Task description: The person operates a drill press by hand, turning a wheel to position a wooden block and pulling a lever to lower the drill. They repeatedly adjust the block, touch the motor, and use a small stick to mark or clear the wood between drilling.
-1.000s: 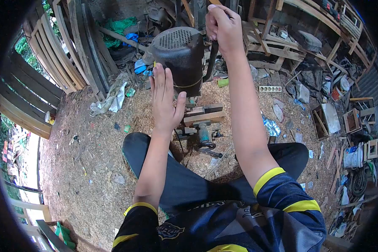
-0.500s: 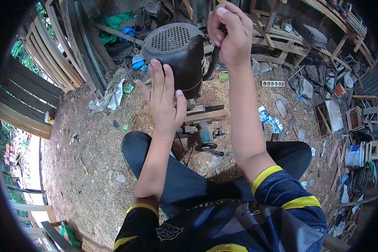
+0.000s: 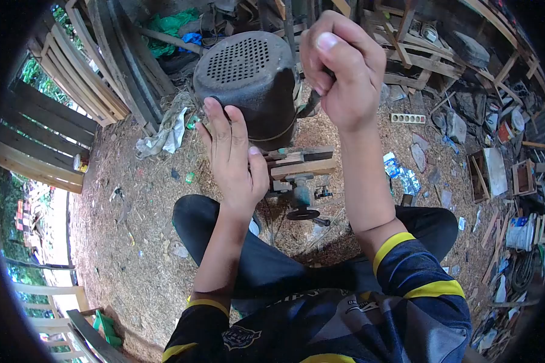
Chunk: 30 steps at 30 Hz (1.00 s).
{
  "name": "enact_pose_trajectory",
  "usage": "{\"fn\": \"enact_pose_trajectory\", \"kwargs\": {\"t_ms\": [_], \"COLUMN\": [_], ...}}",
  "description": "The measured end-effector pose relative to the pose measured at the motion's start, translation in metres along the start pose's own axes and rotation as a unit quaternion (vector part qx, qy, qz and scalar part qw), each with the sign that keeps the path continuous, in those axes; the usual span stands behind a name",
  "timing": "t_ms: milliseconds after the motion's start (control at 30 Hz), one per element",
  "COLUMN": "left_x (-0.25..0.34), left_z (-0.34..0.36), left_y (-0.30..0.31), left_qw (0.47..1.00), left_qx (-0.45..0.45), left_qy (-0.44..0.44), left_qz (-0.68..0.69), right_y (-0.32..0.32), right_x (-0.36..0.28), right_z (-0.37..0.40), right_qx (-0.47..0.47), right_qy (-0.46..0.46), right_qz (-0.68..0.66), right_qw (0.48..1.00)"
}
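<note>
A dark metal drum-shaped object point(image 3: 248, 81) with a perforated round end stands tilted in front of me. My left hand point(image 3: 233, 157) lies against its near lower side, fingers stretched out and thumb apart. On the right, my right hand point(image 3: 348, 69) is raised in a fist beside the drum, over a dark bar point(image 3: 309, 104) that shows just below the fingers. What the fist holds is hidden. Below the drum sits a vise-like metal tool point(image 3: 301, 195) with wooden pieces point(image 3: 304, 167) across it.
Wooden slats point(image 3: 82, 69) lean at the upper left. A power strip point(image 3: 408, 118), wooden boxes point(image 3: 495, 171), a white bucket point(image 3: 519, 233) and scraps lie to the right. A cloth point(image 3: 165, 136) rests on the chip-strewn ground at the left. A green object point(image 3: 106, 328) is at lower left.
The drum appears larger and slightly further left in view. My right hand has moved down and right, still in a fist. My left hand has shifted slightly down along the drum's side.
</note>
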<state>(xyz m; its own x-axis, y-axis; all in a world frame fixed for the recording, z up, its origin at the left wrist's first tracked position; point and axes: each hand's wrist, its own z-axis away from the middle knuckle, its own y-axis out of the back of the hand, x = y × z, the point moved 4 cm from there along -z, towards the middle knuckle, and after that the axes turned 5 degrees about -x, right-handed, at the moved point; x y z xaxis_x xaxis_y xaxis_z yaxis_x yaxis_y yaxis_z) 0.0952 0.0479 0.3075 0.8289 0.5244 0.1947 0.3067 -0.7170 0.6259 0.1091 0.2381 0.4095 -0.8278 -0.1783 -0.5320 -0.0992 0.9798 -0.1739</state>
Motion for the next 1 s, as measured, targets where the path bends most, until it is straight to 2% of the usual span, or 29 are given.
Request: {"fn": "enact_pose_trajectory", "kwargs": {"t_ms": [100,433,567,767,900,1000], "left_x": [-0.005,-0.012,-0.015,-0.02,-0.023,-0.024], "left_z": [0.003,0.01,0.009,0.011,0.015,0.019], "left_y": [-0.003,-0.014,-0.017,-0.022,-0.023,-0.025], "left_qw": [1.0,0.999,0.998,0.998,0.997,0.997], "left_qx": [0.004,0.029,0.037,0.045,0.052,0.061], "left_qy": [-0.001,-0.015,-0.028,-0.036,-0.048,-0.057], "left_qz": [-0.012,-0.031,-0.032,-0.013,-0.006,0.008], "right_y": [-0.003,-0.006,-0.013,-0.014,-0.019,-0.018], "right_x": [-0.005,-0.014,-0.016,-0.017,-0.018,-0.022], "right_z": [0.005,0.031,0.037,0.051,0.066,0.074], "right_qx": [0.006,0.018,0.05,0.006,-0.012,-0.062], "right_qy": [0.017,0.049,0.046,0.125,0.149,0.153], "right_qz": [0.094,0.077,0.109,0.149,0.132,0.125], "right_qw": [0.995,0.996,0.992,0.981,0.98,0.978]}}
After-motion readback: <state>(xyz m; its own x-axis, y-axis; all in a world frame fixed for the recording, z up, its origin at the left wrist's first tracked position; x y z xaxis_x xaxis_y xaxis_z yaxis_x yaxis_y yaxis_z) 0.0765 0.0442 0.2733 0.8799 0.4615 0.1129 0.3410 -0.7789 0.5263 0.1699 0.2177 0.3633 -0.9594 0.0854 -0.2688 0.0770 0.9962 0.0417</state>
